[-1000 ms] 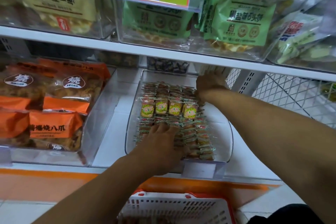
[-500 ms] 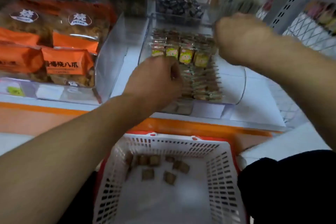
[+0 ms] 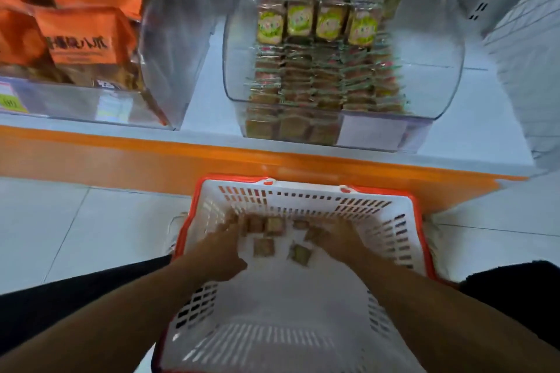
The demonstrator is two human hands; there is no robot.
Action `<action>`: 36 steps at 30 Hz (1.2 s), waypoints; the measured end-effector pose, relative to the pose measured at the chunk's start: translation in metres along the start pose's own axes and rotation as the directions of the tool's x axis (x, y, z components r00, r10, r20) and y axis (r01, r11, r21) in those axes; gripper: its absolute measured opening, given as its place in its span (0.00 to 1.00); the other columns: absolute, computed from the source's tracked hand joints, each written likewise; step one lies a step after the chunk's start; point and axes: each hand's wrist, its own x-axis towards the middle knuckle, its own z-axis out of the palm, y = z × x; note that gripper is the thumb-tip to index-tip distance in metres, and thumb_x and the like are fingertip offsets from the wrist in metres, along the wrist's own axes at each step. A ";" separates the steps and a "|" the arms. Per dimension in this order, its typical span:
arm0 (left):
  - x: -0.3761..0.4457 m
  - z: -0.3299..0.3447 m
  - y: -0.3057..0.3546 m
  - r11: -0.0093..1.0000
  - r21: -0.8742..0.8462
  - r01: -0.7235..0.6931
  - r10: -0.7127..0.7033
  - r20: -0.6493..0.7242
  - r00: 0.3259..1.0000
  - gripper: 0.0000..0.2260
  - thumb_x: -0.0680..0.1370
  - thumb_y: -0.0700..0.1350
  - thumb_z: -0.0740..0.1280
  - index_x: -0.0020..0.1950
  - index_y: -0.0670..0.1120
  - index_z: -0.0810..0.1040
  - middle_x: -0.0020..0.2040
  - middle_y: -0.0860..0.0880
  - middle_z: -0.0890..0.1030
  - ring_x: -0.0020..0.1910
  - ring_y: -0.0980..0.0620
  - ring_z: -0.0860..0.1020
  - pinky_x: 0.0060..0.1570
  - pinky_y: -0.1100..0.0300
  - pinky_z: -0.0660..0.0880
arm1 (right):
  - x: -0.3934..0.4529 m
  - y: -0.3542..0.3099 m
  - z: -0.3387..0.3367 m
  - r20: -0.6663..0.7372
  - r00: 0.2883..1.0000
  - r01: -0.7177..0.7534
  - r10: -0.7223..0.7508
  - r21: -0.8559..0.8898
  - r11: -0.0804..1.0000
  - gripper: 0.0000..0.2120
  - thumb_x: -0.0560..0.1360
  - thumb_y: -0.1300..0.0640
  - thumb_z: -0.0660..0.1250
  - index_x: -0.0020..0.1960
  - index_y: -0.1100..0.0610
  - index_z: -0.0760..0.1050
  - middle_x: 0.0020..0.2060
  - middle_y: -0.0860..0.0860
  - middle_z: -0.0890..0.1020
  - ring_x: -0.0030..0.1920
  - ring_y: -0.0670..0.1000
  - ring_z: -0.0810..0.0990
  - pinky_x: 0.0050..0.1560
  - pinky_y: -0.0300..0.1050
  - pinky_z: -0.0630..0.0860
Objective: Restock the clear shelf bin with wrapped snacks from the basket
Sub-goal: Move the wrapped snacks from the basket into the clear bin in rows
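Hands (image 3: pixel 224 247) among basket's (image 3: pixel 303 191) wrapped snacks (image 3: pixel 263 247)

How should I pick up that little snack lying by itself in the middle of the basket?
Probably from above: the snack lies flat on the basket floor with room all around. Pinch its two opposite edges with thumb and finger, since its face is flat and offers nothing to grab.

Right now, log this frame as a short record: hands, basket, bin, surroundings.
left hand: inside the basket, reaching among loose snacks; grip blurred
right hand: inside the basket, at the snacks; grip blurred
basket: white, orange rim, on the floor
loose snacks: few left
clear bin: on the shelf, rows of wrapped snacks
orange packs: neighbouring bin, left
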 end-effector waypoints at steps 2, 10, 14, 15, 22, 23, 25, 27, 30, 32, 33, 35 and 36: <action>0.026 0.022 -0.017 0.972 -0.202 0.122 -0.132 -0.040 0.990 0.47 0.73 0.49 0.76 0.83 0.48 0.50 0.80 0.41 0.63 0.77 0.39 0.64 0.75 0.44 0.64 | 0.013 0.020 0.021 -0.128 0.954 -0.232 0.270 0.251 0.940 0.38 0.71 0.47 0.76 0.76 0.54 0.64 0.69 0.57 0.73 0.69 0.61 0.73 0.67 0.58 0.72; 0.079 0.078 -0.001 0.810 -0.575 0.118 -0.297 -0.228 0.927 0.51 0.74 0.48 0.76 0.84 0.47 0.42 0.78 0.37 0.63 0.74 0.34 0.67 0.70 0.45 0.66 | 0.073 0.034 0.065 -0.075 0.816 -0.525 0.573 0.318 0.790 0.53 0.64 0.34 0.77 0.77 0.56 0.55 0.73 0.61 0.62 0.72 0.66 0.65 0.70 0.61 0.67; 0.104 0.085 0.005 0.741 -0.644 0.188 -0.452 -0.272 0.850 0.37 0.77 0.44 0.71 0.81 0.47 0.55 0.69 0.35 0.71 0.67 0.34 0.72 0.66 0.45 0.70 | 0.084 0.047 0.072 -0.076 0.837 -0.477 0.541 0.381 0.792 0.38 0.68 0.49 0.79 0.72 0.56 0.65 0.67 0.61 0.69 0.65 0.65 0.72 0.65 0.60 0.74; 0.109 0.085 0.007 0.738 -0.636 0.224 -0.478 -0.259 0.839 0.31 0.78 0.43 0.69 0.78 0.45 0.60 0.68 0.35 0.71 0.66 0.34 0.72 0.65 0.45 0.70 | 0.085 0.048 0.074 -0.068 0.850 -0.448 0.522 0.427 0.786 0.35 0.68 0.54 0.80 0.70 0.57 0.68 0.67 0.60 0.71 0.64 0.64 0.74 0.65 0.59 0.75; 0.125 0.085 0.002 0.793 -0.543 0.277 -0.422 -0.162 0.892 0.19 0.78 0.46 0.66 0.69 0.48 0.71 0.67 0.43 0.71 0.63 0.39 0.75 0.61 0.48 0.74 | 0.080 0.031 0.089 -0.018 0.944 -0.266 0.329 0.549 0.792 0.30 0.65 0.68 0.78 0.65 0.57 0.75 0.59 0.54 0.82 0.58 0.55 0.81 0.57 0.53 0.81; 0.123 0.087 0.001 0.809 -0.528 0.256 -0.399 -0.174 0.901 0.18 0.77 0.47 0.66 0.67 0.49 0.73 0.66 0.45 0.72 0.63 0.40 0.75 0.59 0.48 0.75 | 0.078 0.030 0.091 -0.053 0.951 -0.238 0.305 0.502 0.831 0.29 0.67 0.66 0.77 0.66 0.56 0.74 0.59 0.53 0.82 0.58 0.54 0.80 0.59 0.50 0.79; 0.118 0.092 0.003 0.817 -0.535 0.214 -0.364 -0.190 0.912 0.18 0.76 0.48 0.68 0.65 0.52 0.73 0.63 0.46 0.71 0.58 0.39 0.78 0.55 0.49 0.75 | 0.078 0.029 0.092 -0.089 0.965 -0.188 0.245 0.413 0.891 0.25 0.70 0.63 0.75 0.65 0.56 0.74 0.58 0.52 0.81 0.54 0.50 0.78 0.54 0.39 0.77; 0.113 0.100 0.007 0.829 -0.537 0.155 -0.295 -0.184 0.938 0.18 0.75 0.49 0.69 0.64 0.57 0.73 0.63 0.48 0.68 0.54 0.40 0.80 0.50 0.53 0.74 | 0.074 0.026 0.093 -0.081 0.988 -0.107 0.130 0.239 0.965 0.17 0.74 0.60 0.73 0.61 0.57 0.76 0.52 0.51 0.83 0.51 0.50 0.78 0.47 0.34 0.74; 0.110 0.113 0.013 0.826 -0.559 0.071 -0.185 -0.149 0.972 0.18 0.74 0.47 0.70 0.62 0.59 0.74 0.63 0.51 0.67 0.47 0.47 0.78 0.48 0.56 0.72 | 0.071 0.011 0.093 -0.019 0.995 -0.088 0.099 0.321 0.943 0.08 0.79 0.61 0.64 0.54 0.63 0.78 0.39 0.54 0.85 0.44 0.54 0.83 0.40 0.38 0.80; 0.108 0.117 0.015 0.802 -0.596 0.040 -0.157 -0.146 0.977 0.19 0.74 0.45 0.70 0.63 0.58 0.74 0.63 0.52 0.67 0.47 0.52 0.76 0.50 0.58 0.72 | 0.066 0.005 0.094 0.062 0.997 -0.079 0.055 0.513 0.855 0.09 0.79 0.62 0.64 0.52 0.65 0.81 0.44 0.59 0.85 0.44 0.55 0.85 0.45 0.43 0.82; 0.107 0.117 0.015 0.786 -0.618 0.029 -0.152 -0.148 0.977 0.19 0.74 0.45 0.69 0.63 0.58 0.74 0.63 0.52 0.68 0.49 0.53 0.76 0.53 0.58 0.72 | 0.064 0.002 0.093 0.080 0.996 -0.073 0.039 0.491 0.868 0.09 0.79 0.63 0.65 0.50 0.65 0.82 0.45 0.58 0.86 0.43 0.54 0.86 0.42 0.42 0.82; 0.105 0.114 0.017 0.756 -0.654 0.022 -0.165 -0.157 0.974 0.15 0.73 0.45 0.70 0.58 0.56 0.75 0.60 0.52 0.74 0.52 0.52 0.78 0.56 0.54 0.75 | 0.059 -0.001 0.088 0.102 0.994 -0.072 0.030 0.427 0.901 0.08 0.78 0.66 0.65 0.50 0.64 0.83 0.44 0.53 0.84 0.39 0.50 0.85 0.36 0.34 0.79; 0.103 0.111 0.017 0.744 -0.668 0.023 -0.179 -0.166 0.970 0.12 0.72 0.45 0.70 0.54 0.55 0.75 0.55 0.53 0.78 0.52 0.51 0.79 0.54 0.53 0.77 | 0.056 -0.004 0.085 0.121 0.992 -0.089 0.042 0.417 0.905 0.08 0.77 0.68 0.64 0.51 0.64 0.82 0.45 0.52 0.83 0.39 0.49 0.84 0.36 0.32 0.78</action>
